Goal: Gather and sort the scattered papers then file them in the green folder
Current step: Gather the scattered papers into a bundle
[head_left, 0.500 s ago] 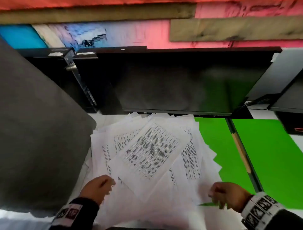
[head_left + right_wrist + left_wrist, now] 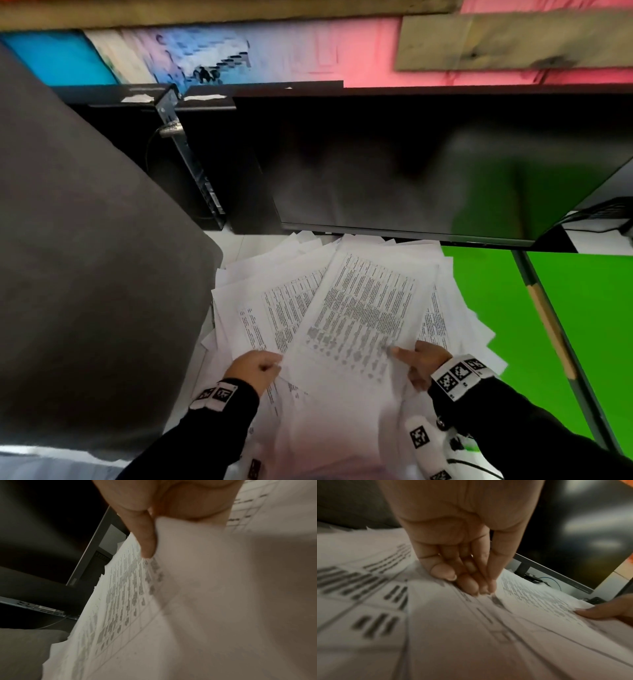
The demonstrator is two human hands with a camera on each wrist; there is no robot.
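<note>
A loose pile of white printed papers (image 2: 274,308) lies fanned out on the desk under the monitor. The top sheet (image 2: 363,308), covered in a printed table, is held at its near end from both sides. My left hand (image 2: 270,365) pinches its left edge with bunched fingers (image 2: 471,585). My right hand (image 2: 404,354) grips the right edge, one finger (image 2: 147,545) on top and the others hidden beneath the paper. The green folder (image 2: 489,301) lies open to the right, partly under the pile.
A dark monitor (image 2: 411,164) overhangs the far end of the pile. At the left a large grey padded shape (image 2: 85,257) crowds the papers. A black case (image 2: 205,154) stands behind. A white marker-tagged device (image 2: 424,442) sits near my right forearm.
Both hands have moved inward onto the top sheet. The right hand has left the folder's edge and come leftward. The top sheet now lies straighter and nearer to me.
</note>
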